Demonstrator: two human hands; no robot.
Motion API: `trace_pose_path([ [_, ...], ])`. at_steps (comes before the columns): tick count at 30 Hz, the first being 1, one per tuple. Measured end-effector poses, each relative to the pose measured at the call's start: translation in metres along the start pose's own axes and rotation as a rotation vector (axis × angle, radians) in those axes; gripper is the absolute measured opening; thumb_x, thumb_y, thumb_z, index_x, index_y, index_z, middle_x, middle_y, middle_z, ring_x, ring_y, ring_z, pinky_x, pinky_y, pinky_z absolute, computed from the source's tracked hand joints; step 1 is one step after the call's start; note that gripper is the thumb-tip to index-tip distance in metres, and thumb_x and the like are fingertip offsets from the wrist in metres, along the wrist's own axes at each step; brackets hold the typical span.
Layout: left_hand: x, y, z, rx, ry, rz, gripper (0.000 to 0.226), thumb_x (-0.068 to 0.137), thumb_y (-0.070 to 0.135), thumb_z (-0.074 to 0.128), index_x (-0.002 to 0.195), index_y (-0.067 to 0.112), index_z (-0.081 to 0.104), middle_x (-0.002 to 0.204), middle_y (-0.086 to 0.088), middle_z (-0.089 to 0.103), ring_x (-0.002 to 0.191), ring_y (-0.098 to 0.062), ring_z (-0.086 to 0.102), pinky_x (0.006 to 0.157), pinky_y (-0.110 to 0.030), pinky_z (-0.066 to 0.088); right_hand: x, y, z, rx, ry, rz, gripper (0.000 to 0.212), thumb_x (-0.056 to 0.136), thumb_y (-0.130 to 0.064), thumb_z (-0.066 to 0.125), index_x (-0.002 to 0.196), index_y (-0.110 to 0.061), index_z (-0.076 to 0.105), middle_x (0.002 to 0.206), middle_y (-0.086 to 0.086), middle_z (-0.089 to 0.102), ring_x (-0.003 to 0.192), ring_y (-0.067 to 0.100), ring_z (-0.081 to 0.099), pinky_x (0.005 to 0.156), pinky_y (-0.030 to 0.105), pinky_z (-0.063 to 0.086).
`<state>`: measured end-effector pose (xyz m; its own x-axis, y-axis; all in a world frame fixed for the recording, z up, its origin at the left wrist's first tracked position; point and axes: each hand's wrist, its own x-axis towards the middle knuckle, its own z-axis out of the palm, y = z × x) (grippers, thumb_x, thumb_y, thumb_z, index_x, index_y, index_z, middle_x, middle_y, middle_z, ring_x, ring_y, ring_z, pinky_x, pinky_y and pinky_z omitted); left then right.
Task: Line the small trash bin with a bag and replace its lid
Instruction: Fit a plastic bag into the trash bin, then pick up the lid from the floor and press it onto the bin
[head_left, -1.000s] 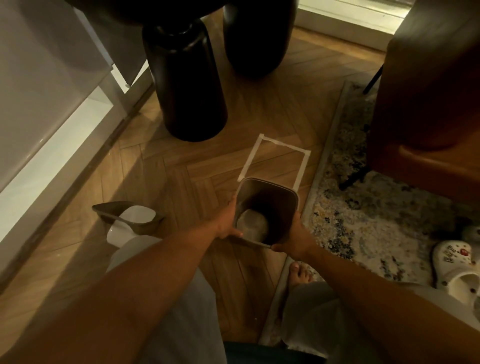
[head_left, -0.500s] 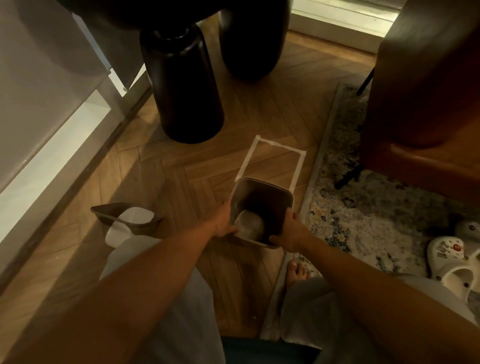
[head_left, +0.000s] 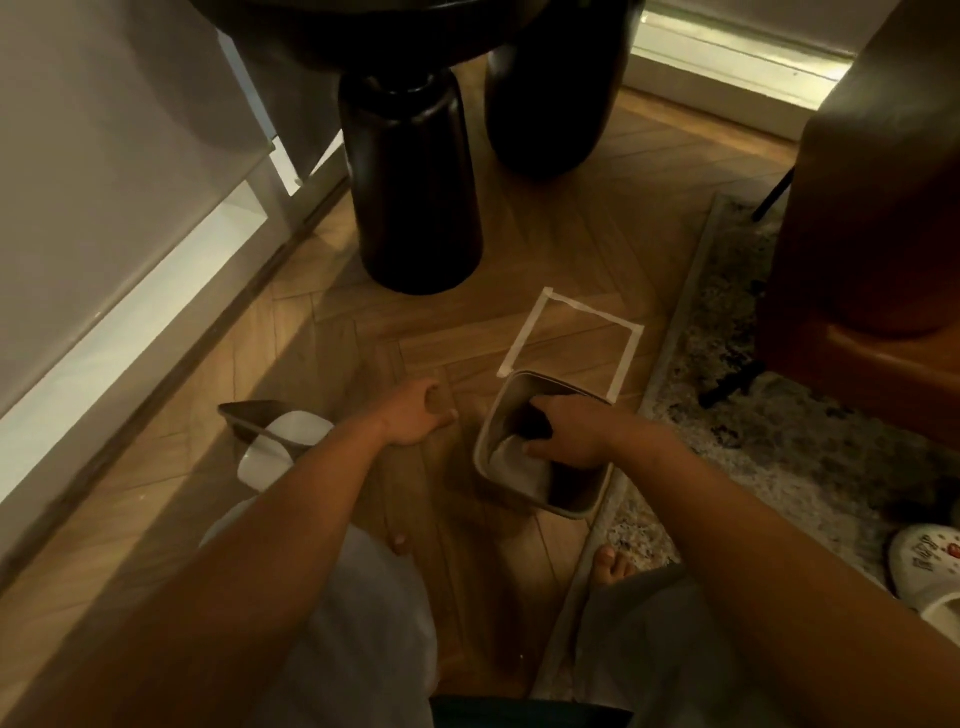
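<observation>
The small grey square bin (head_left: 497, 415) stands on the wood floor, overlapping the near edge of a white tape square (head_left: 571, 338). My right hand (head_left: 569, 434) reaches down inside the bin, fingers closed on a crumpled white bag (head_left: 517, 467) lying at its bottom. My left hand (head_left: 415, 418) hovers left of the bin, off it, fingers loosely curled with nothing in them. The bin's lid (head_left: 272, 434), grey with a white swing flap, lies on the floor to the left.
Two thick black table legs (head_left: 415, 197) stand beyond the tape square. A patterned rug (head_left: 753, 426) and a brown chair (head_left: 872, 208) fill the right side, with a white clog (head_left: 930, 566) at the edge. A white cabinet runs along the left. My bare feet are just below the bin.
Both hands let go of the bin's rim. The right hand went down inside onto the bag; the left hand drew away to the left. The bin now rests on the floor.
</observation>
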<state>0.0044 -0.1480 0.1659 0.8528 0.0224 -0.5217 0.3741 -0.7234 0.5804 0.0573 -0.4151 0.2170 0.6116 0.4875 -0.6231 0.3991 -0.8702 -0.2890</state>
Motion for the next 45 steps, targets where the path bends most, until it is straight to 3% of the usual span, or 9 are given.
trace_pose_path([
  [3,-0.014,-0.026,-0.024,-0.071,0.06,-0.04,0.076,0.088,0.053,0.065,0.151,0.02,0.038,0.148,-0.006,0.049,0.129,-0.024,0.051,0.102,-0.034,0.042,0.008,-0.021,-0.011,-0.036,0.048,-0.072,0.053,0.089,-0.056,0.064,0.13,-0.024,0.058,0.121,-0.001,0.066,0.097,0.015,0.063,0.077,0.029,0.05],
  [12,-0.057,-0.13,-0.07,-0.333,0.261,-0.298,0.051,0.093,0.033,0.066,0.137,0.009,0.056,0.127,-0.008,0.064,0.11,-0.022,0.062,0.093,-0.029,0.046,0.071,-0.133,-0.018,0.15,0.192,-0.306,0.052,0.096,-0.043,0.062,0.145,-0.028,0.051,0.128,-0.001,0.067,0.105,0.013,0.063,0.08,0.03,0.05],
  [17,-0.076,-0.181,-0.082,-0.476,0.373,-0.439,0.051,0.097,0.035,0.061,0.139,0.007,0.053,0.12,-0.014,0.066,0.087,-0.021,0.067,0.07,-0.028,0.052,0.116,-0.19,0.01,0.302,0.242,-0.411,0.041,0.097,-0.035,0.063,0.137,-0.027,0.06,0.116,-0.006,0.07,0.1,0.01,0.067,0.08,0.03,0.055],
  [21,-0.079,-0.221,-0.079,-0.652,0.42,-0.506,0.045,0.098,0.035,0.06,0.133,0.007,0.058,0.115,-0.013,0.066,0.097,-0.029,0.068,0.091,-0.045,0.054,0.148,-0.225,0.043,0.384,0.204,-0.422,0.033,0.099,-0.029,0.06,0.132,-0.026,0.064,0.117,-0.008,0.069,0.096,0.004,0.063,0.071,0.016,0.047],
  [26,-0.059,-0.255,-0.063,-0.721,0.416,-0.572,0.052,0.096,0.038,0.062,0.139,0.01,0.053,0.118,-0.013,0.064,0.093,-0.022,0.067,0.076,-0.033,0.053,0.189,-0.256,0.089,0.473,0.133,-0.365,0.031,0.101,-0.025,0.06,0.132,-0.022,0.064,0.124,-0.003,0.067,0.097,0.002,0.058,0.069,0.009,0.04],
  [33,-0.015,-0.283,-0.046,-0.918,0.445,-0.676,0.019,0.099,0.03,0.056,0.098,0.011,0.061,0.101,-0.017,0.062,0.081,-0.028,0.062,0.077,-0.042,0.051,0.228,-0.264,0.144,0.566,-0.006,-0.209,0.037,0.102,-0.023,0.058,0.139,-0.021,0.059,0.138,0.003,0.061,0.123,0.02,0.059,0.098,0.033,0.052],
  [37,0.006,-0.295,-0.038,-1.142,0.495,-0.746,0.022,0.101,0.031,0.053,0.11,0.013,0.062,0.112,-0.009,0.065,0.1,-0.029,0.066,0.076,-0.035,0.052,0.237,-0.27,0.16,0.543,-0.108,-0.255,0.053,0.104,-0.021,0.053,0.155,-0.024,0.039,0.152,0.004,0.049,0.137,0.024,0.048,0.106,0.038,0.045],
  [39,0.012,-0.299,-0.035,-1.188,0.496,-0.742,0.026,0.102,0.033,0.05,0.114,0.013,0.061,0.114,-0.006,0.067,0.095,-0.022,0.066,0.074,-0.032,0.052,0.239,-0.274,0.166,0.529,-0.153,-0.272,0.055,0.104,-0.022,0.053,0.157,-0.024,0.035,0.156,0.005,0.044,0.141,0.026,0.043,0.109,0.039,0.042],
  [45,0.018,-0.3,-0.033,-1.232,0.562,-0.646,0.028,0.104,0.025,0.048,0.125,0.008,0.058,0.106,-0.006,0.07,0.095,-0.026,0.065,0.076,-0.035,0.051,0.235,-0.277,0.169,0.477,-0.191,-0.311,0.044,0.102,-0.023,0.056,0.146,-0.021,0.051,0.145,0.002,0.056,0.13,0.022,0.054,0.1,0.031,0.048],
])
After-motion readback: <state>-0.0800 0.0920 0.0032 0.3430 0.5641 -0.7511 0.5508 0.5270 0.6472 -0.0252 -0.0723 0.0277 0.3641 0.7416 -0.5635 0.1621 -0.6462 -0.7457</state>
